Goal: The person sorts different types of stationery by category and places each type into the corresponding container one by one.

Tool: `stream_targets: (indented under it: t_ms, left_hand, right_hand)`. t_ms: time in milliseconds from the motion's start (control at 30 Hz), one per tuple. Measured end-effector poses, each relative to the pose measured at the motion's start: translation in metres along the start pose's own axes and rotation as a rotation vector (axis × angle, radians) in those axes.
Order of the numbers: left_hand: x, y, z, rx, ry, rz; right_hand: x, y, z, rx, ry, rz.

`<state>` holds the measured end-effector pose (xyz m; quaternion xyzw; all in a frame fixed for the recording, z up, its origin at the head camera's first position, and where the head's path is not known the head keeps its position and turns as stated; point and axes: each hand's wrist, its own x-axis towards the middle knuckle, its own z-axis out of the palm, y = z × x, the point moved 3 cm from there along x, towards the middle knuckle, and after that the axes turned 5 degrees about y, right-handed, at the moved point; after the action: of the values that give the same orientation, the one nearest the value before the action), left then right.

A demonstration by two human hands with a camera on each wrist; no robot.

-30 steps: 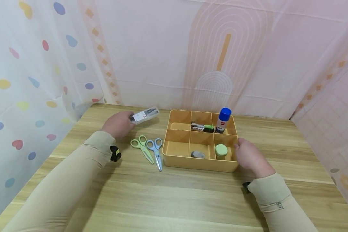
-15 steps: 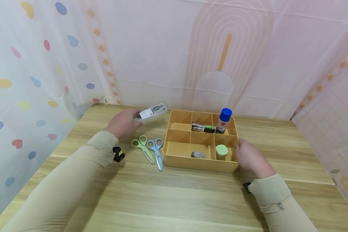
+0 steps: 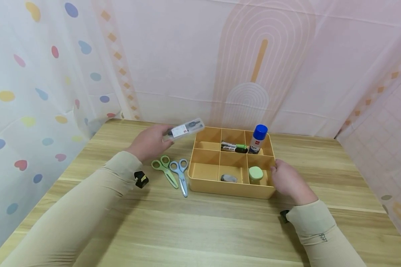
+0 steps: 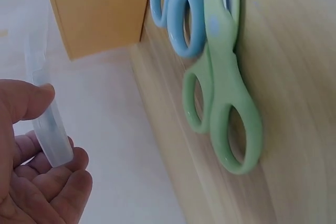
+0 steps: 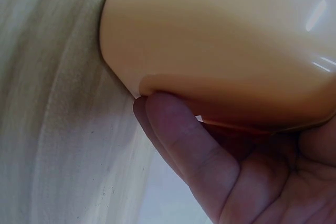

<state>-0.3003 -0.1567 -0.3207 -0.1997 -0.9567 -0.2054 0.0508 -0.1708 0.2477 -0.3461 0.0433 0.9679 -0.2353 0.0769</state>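
From the head view, the left hand holds a clear case up off the wooden surface, its fingers curled round the case's near end. The case is long and slim, see-through plastic with a white label and something dark inside. Its long axis runs left to right, the far end tipped slightly upward and pointing over the back left corner of the yellow organizer. The right hand rests against the organizer's front right corner, fingers bent round the wall. Inside the organizer stand a blue-capped bottle, two markers, a small green jar and a grey eraser. Green scissors and blue scissors lie side by side just left of the organizer.

From the left wrist, the fingers and thumb pinch the case's translucent edge, which runs away from the palm toward the organizer's corner. Both pairs of scissors lie below on the surface.

From the right wrist, the fingers curl under the organizer's rounded bottom edge, gripping it on the surface.
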Motion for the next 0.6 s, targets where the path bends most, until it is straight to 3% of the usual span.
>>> stream_targets:
  t_ms: [600]
  left_hand:
    - [-0.008, 0.034, 0.003, 0.054, -0.049, 0.114]
  right_hand:
    - [-0.001, 0.0, 0.0, -0.016, 0.013, -0.015]
